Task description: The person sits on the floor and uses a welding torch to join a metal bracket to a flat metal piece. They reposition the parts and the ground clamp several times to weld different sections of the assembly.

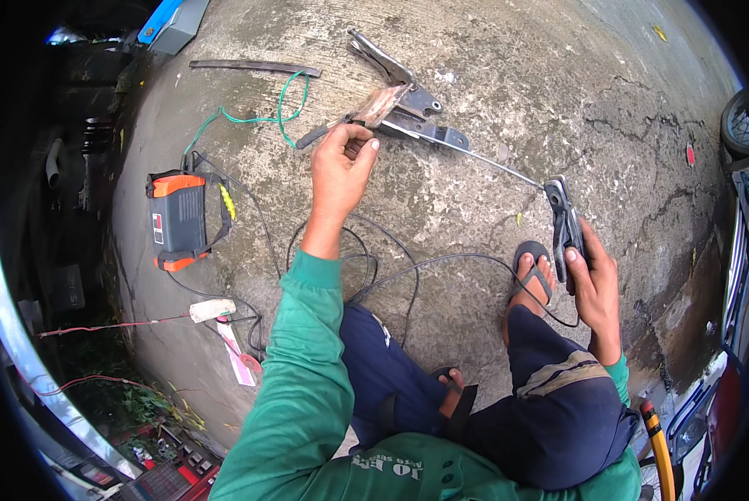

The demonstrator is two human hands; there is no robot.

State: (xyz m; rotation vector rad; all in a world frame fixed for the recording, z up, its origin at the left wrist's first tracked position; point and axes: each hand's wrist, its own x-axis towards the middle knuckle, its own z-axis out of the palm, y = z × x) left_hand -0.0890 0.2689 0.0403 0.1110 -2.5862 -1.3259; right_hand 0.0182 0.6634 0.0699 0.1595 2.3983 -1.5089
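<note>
My left hand (347, 160) is curled at the near end of a brownish, worn flat piece (381, 105), pinching something dark that I cannot make out. Beneath that piece lie grey metal brackets (425, 103) and a dark bar (312, 136) on the concrete. My right hand (590, 280) grips a black electrode holder (562, 217) with a long thin welding rod (501, 165) clamped in it. The rod slants up-left, its far end near the brackets; whether they touch I cannot tell.
An orange-and-grey welder (180, 219) trails black cables. A green wire joins it toward a flat metal strip (253, 65). A white socket (211, 309) and pink-white packet (239, 355) lie left. My sandalled feet are below; a tire (738, 123) stands right, a red toolbox (170, 480) lower left.
</note>
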